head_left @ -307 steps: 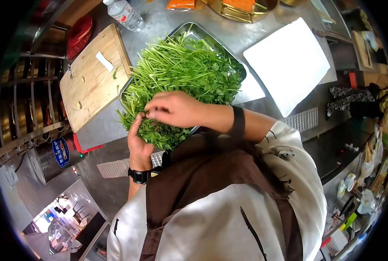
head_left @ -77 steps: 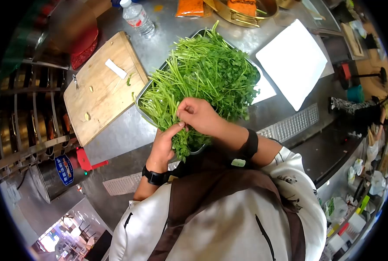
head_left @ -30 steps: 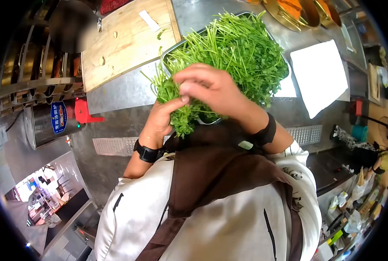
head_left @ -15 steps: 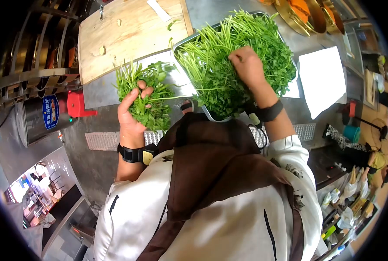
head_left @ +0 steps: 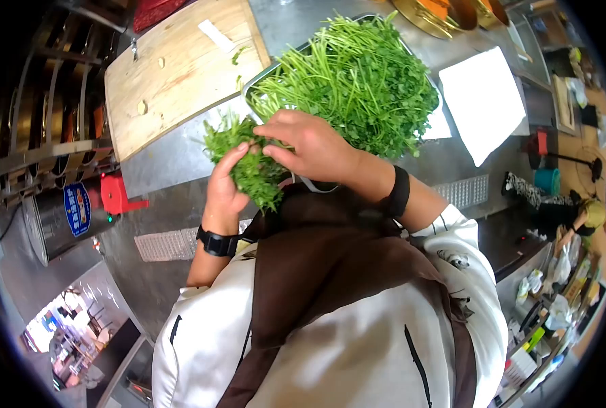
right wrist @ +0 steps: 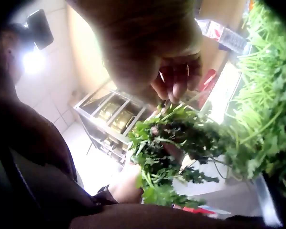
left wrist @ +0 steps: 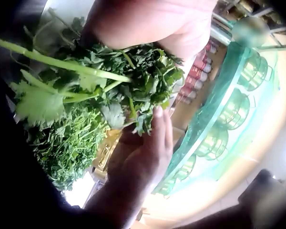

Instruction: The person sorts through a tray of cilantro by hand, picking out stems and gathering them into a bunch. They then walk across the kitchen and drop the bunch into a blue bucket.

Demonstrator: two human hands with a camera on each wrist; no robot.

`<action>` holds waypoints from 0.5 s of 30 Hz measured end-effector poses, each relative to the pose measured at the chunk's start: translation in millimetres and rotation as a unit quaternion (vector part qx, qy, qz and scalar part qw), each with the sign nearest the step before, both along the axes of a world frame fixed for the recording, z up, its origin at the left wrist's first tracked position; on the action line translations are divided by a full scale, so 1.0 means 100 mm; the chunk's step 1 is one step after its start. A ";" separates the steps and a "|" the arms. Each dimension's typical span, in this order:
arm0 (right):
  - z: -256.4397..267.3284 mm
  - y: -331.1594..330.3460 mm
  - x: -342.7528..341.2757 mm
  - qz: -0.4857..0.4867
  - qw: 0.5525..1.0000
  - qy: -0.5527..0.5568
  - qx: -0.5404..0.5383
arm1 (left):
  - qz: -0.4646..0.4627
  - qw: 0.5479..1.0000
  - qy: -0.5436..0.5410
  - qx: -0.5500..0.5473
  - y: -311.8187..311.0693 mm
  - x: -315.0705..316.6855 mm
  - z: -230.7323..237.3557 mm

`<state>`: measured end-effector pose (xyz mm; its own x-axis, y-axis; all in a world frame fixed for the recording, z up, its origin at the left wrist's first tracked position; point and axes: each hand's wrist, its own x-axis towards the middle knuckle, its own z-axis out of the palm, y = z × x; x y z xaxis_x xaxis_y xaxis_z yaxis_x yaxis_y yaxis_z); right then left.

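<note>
My left hand (head_left: pixel 224 187) holds a bunch of leafy green coriander (head_left: pixel 255 173) in front of the counter's edge, just left of the apron's top. Over the top of that bunch is my right hand (head_left: pixel 313 146), its fingers bent and pinching at the stems. In the right wrist view its fingertips (right wrist: pixel 176 90) meet the upper sprigs of the bunch (right wrist: pixel 167 157). The left wrist view has the right hand (left wrist: pixel 148 152) reaching up to the leaves from below. A metal tray (head_left: pixel 252 85) heaped with more coriander (head_left: pixel 357 88) stands just beyond both hands.
A wooden cutting board (head_left: pixel 180 75) with small scraps and a white strip (head_left: pixel 216 35) lies left of the tray. White sheet-like material (head_left: pixel 483 102) lies to its right. Brass pans (head_left: pixel 425 17) stand at the back. A red stool (head_left: pixel 116 194) is below the counter's left side.
Half a second ago the hands were apart, the right in the tray's heap. It has since moved left to the bunch, which the left hand has brought slightly right. The view has shifted.
</note>
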<state>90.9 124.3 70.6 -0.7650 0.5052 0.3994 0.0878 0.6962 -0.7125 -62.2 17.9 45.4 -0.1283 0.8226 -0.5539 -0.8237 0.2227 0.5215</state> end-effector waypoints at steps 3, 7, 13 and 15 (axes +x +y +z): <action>-0.10 0.03 0.19 0.012 0.997 -0.027 -0.069 | 0.004 0.999 -0.023 0.030 -0.11 -0.11 -0.11; -0.37 0.07 0.49 -0.084 0.979 -0.165 0.089 | 0.034 0.999 0.025 -0.014 -0.14 -0.13 -0.12; -0.64 -0.10 0.67 -0.085 0.885 -0.435 0.146 | 0.039 0.995 0.062 -0.062 -0.04 -0.06 -0.02; -0.60 -0.12 0.66 -0.083 0.877 -0.450 0.144 | 0.035 0.995 0.063 -0.072 -0.05 -0.06 -0.01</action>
<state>156.9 112.7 11.0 -0.7618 0.6164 -0.1994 0.6415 0.7607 -0.0993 -68.5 12.8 44.3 -0.2594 0.7228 -0.6406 -0.7695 0.2461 0.5893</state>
